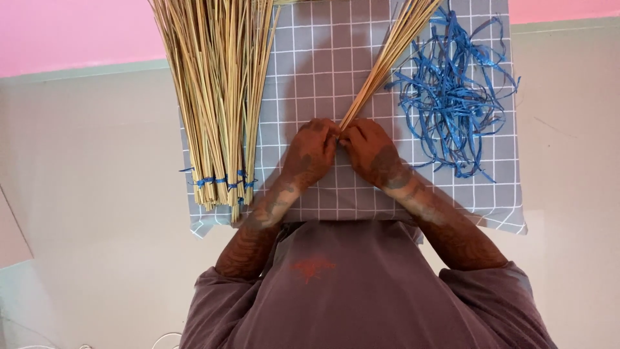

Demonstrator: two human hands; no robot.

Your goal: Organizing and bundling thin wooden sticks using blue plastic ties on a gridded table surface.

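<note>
Left hand (pixel 312 152) and right hand (pixel 369 150) both pinch the near end of a thin straw bundle (pixel 387 57) on the grid cloth (pixel 323 77); tied straw stack (pixel 216 97) left, blue strips (pixel 452 90) right.

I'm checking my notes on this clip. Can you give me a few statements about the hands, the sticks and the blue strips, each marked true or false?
1. Both hands, the left hand and the right hand, meet at the near end of a small bundle of sticks. True.
2. The loose blue strips lie to the left of the hands. False: they lie to the right.
3. The large pile of sticks is tied with blue strips near its lower end. True.
4. The grid-patterned cloth is red. False: it is grey with white lines.
5. The right hand rests on the large pile. False: it is at the small bundle.
</note>
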